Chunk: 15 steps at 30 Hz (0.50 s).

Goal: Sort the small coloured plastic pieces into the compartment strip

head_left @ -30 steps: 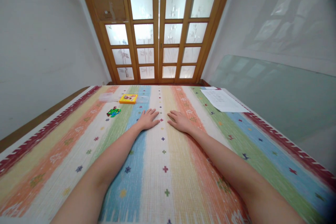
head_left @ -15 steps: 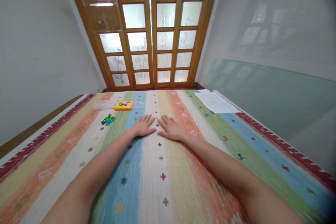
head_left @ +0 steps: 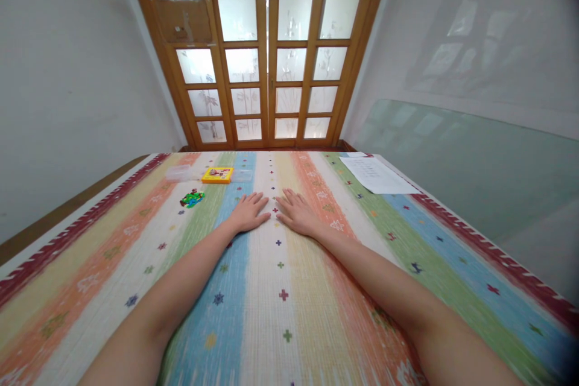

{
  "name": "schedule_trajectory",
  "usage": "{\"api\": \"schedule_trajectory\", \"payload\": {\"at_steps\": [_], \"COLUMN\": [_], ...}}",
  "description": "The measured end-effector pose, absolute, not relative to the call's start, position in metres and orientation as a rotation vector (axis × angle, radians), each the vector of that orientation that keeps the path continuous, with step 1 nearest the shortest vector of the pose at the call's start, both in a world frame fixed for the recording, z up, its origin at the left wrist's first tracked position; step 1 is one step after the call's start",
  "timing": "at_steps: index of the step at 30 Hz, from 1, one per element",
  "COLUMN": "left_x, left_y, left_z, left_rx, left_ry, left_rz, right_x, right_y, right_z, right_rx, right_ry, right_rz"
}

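My left hand (head_left: 248,212) lies flat on the striped tablecloth (head_left: 265,313), fingers spread, holding nothing. Beside it and a little apart, my right hand (head_left: 296,212) rests palm down with its fingers stretched out, also holding nothing. To the left of my left hand is a small pile of green, blue and dark red pieces (head_left: 192,198), too small to name for sure. Behind the pile sits a yellow box (head_left: 218,175) with a picture on its top. A clear plastic container (head_left: 178,173) stands left of the box, and another clear plastic piece (head_left: 242,175) is on its right.
White printed sheets of paper (head_left: 377,175) lie at the table's far right edge. A greenish glass panel (head_left: 452,157) leans along the right wall. Beyond the table's far edge stand wooden doors (head_left: 266,60) with glass panes.
My view has tilted slightly down and shifted a little, so the scene sits a bit differently in the picture. Both hands stay flat in nearly the same place on the cloth.
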<state>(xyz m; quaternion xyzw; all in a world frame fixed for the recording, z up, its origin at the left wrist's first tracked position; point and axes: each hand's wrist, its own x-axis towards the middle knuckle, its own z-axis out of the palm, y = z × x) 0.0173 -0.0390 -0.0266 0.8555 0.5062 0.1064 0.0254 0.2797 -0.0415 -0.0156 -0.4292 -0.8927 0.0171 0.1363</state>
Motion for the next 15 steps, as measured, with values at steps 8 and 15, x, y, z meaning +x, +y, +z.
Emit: {"api": "schedule_trajectory", "payload": {"at_steps": [8, 15], "left_x": [0.014, 0.016], "left_y": [-0.047, -0.048], "left_z": [-0.016, -0.016], "left_rx": [2.694, 2.681], "left_ry": [1.517, 1.496], "left_rz": [0.403, 0.312], "right_x": [0.281, 0.281], "right_y": [-0.036, -0.038], "right_z": [-0.019, -0.016], "right_rx": [-1.268, -1.248], "right_ry": [-2.687, -2.667], "right_rz": [0.164, 0.152]}}
